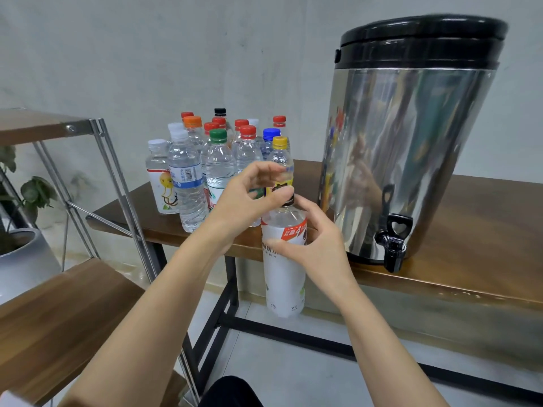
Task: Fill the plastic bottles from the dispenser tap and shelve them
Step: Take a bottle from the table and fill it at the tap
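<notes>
The table (484, 218) carries the steel dispenser (411, 148) at the right and a group of capped bottles (220, 163) at the left rear. A wooden shelf (67, 306) on a metal frame stands to the left, with no bottles in view on it.

The bottle in hand (283, 277) has a white label. It is held upright in the air in front of the table edge, left of the tap (393, 242) and well clear of the spout.

The right hand (320, 248) grips the bottle at the shoulder, with the thumb across the label and the fingers (308, 210) wrapped round the far side. The left hand (244, 198) is above it. Its thumb and fingers (266, 170) pinch the dark cap (286, 198) on the neck.

The step appears to be cap work, either removal or tightening. The view does not show which. The label hides the fill level.

Handling notes:
- The bottle wall is probably thin plastic and yields under pressure. Hold at the shoulder or the label band, where the wall is stiffest.
- With the cap off, a hard squeeze can push liquid out of the neck.
- A full bottle is noticeably heavier than an empty one. Support it from the side with the whole hand.
- A wet label may be slippery.
</notes>
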A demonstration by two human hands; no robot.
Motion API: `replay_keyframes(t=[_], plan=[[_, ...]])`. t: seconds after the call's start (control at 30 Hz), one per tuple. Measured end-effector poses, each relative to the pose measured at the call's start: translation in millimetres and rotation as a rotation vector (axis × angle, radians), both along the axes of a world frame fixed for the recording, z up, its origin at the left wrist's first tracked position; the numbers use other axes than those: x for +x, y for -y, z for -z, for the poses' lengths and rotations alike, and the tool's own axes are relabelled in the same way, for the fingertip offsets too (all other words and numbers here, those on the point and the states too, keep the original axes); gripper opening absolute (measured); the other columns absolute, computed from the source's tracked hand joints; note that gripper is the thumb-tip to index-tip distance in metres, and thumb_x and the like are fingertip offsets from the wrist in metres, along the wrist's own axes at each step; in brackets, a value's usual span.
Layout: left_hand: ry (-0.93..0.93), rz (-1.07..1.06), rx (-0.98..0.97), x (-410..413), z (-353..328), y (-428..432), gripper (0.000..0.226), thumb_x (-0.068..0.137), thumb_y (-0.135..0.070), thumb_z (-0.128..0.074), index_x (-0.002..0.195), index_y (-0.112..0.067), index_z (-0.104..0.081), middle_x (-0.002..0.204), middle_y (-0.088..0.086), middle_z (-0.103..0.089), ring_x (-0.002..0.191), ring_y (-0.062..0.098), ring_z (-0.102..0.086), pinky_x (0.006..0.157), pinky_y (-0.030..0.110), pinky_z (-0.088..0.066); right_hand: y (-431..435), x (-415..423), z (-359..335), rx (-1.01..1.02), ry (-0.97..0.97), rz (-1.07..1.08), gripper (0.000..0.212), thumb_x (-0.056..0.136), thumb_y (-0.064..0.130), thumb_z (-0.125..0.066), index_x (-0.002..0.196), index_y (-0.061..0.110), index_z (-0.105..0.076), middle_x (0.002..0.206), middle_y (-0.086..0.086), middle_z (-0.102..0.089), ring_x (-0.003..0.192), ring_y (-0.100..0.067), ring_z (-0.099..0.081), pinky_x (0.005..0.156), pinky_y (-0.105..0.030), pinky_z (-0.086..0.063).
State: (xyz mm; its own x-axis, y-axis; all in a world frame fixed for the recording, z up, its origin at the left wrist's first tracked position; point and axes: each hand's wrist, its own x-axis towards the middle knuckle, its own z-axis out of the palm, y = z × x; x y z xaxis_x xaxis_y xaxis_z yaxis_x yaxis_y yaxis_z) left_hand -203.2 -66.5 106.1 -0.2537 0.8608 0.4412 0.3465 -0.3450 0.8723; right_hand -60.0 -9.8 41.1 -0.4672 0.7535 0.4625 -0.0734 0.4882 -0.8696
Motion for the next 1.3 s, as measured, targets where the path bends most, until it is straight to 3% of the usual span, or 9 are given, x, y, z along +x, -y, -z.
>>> replay_keyframes(t=[0.17, 0.3, 0.43, 0.63, 0.8, 0.97, 1.03, 1.17, 1.3], plan=[[0.074, 0.031, 0.011, -13.9, -5.2, -4.1, 0.029, 0.088, -0.006, -0.067, 0.112, -0.016, -0.055, 0.098, 0.001, -0.077, 0.093, 0.013, -0.072, 0.077, 0.018, -0.053, -2.5, -8.2, -8.7, 0.038, -0.003, -0.023, 0.08, 0.067, 0.02, -0.091, 0.13, 0.046, -0.049, 0.128, 0.012, -0.063, 0.118, -0.008, -0.06, 0.1, -0.041, -0.052], [0.08, 0.166, -0.004, -29.8, -16.0, -6.1, 0.025, 0.091, -0.017, -0.06, 0.114, -0.02, -0.054, 0.104, 0.0, -0.076, 0.1, 0.014, -0.07, 0.089, 0.027, -0.051, -7.6, -16.8, -22.2, 0.036, -0.024, -0.104, 0.085, 0.068, 0.01, -0.089, 0.135, 0.041, -0.047, 0.126, 0.005, -0.065, 0.114, -0.009, -0.063, 0.098, -0.037, -0.053], [-0.017, 0.19, 0.027, -51.5, -23.5, -9.1, 0.023, 0.102, -0.027, -0.046, 0.124, -0.025, -0.055, 0.126, 0.003, -0.067, 0.124, 0.017, -0.058, 0.111, 0.039, -0.036, -18.2, -32.9, -35.4, 0.067, -0.021, -0.106, 0.085, 0.066, 0.018, -0.091, 0.133, 0.046, -0.046, 0.132, 0.007, -0.061, 0.118, -0.01, -0.061, 0.099, -0.041, -0.053], [0.111, -0.445, 0.413, -79.1, 6.3, -7.2, 0.031, 0.103, -0.023, -0.05, 0.133, -0.012, -0.051, 0.134, 0.0, -0.058, 0.127, 0.008, -0.052, 0.11, 0.026, -0.04, -40.9, -54.6, -40.2, 0.091, -0.125, 0.052, 0.084, 0.065, 0.015, -0.091, 0.132, 0.039, -0.046, 0.127, 0.012, -0.063, 0.114, -0.003, -0.062, 0.096, -0.036, -0.054], [0.131, -0.681, 0.203, -101.5, 66.0, -17.3, 0.066, 0.09, -0.052, -0.062, 0.144, -0.04, -0.025, 0.144, -0.024, -0.028, 0.14, 0.005, -0.021, 0.112, 0.03, -0.022, -55.8, -77.1, -24.9, 0.161, -0.102, 0.137, 0.081, 0.066, 0.023, -0.09, 0.131, 0.044, -0.045, 0.127, 0.017, -0.062, 0.114, 0.002, -0.059, 0.096, -0.035, -0.053], [0.118, -0.715, -0.005, -113.8, 103.2, -31.2, 0.107, 0.076, -0.057, -0.066, 0.157, -0.028, -0.002, 0.164, -0.007, -0.003, 0.15, 0.019, -0.002, 0.121, 0.046, -0.011, -67.3, -97.3, -9.1, 0.211, -0.107, 0.191, 0.075, 0.075, 0.036, -0.084, 0.139, 0.032, -0.046, 0.133, 0.016, -0.059, 0.119, 0.002, -0.056, 0.099, -0.032, -0.051], [0.128, -0.706, -0.056, -117.6, 111.1, -36.7, 0.114, 0.071, -0.06, -0.065, 0.156, -0.027, 0.004, 0.165, -0.004, 0.001, 0.151, 0.021, 0.0, 0.122, 0.051, -0.008, -69.9, -103.2, 3.7, 0.27, -0.083, 0.22, 0.072, 0.084, 0.048, -0.072, 0.145, 0.034, -0.036, 0.146, 0.011, -0.048, 0.132, -0.004, -0.046, 0.107, -0.032, -0.044], [0.056, -0.675, -0.111, -118.7, 125.5, -50.4, 0.119, 0.073, -0.062, -0.063, 0.155, -0.028, 0.015, 0.165, -0.003, 0.012, 0.152, 0.02, 0.007, 0.123, 0.051, -0.003, -79.5, -109.9, 38.7, 0.531, 0.11, 0.407, 0.085, 0.095, 0.06, -0.045, 0.156, 0.029, 0.005, 0.165, 0.001, -0.003, 0.153, -0.021, 0.002, 0.124, -0.038, -0.004], [-0.002, -0.727, -0.103, -115.5, 130.6, -59.1, 0.117, 0.076, -0.062, -0.06, 0.154, -0.023, 0.017, 0.165, 0.0, 0.015, 0.151, 0.016, 0.011, 0.123, 0.044, 0.002, -86.3, -114.9, 52.9, 0.557, 0.215, 0.455, 0.086, 0.094, 0.072, -0.025, 0.153, 0.032, 0.023, 0.164, -0.011, 0.01, 0.151, -0.036, 0.012, 0.121, -0.05, 0.007]])
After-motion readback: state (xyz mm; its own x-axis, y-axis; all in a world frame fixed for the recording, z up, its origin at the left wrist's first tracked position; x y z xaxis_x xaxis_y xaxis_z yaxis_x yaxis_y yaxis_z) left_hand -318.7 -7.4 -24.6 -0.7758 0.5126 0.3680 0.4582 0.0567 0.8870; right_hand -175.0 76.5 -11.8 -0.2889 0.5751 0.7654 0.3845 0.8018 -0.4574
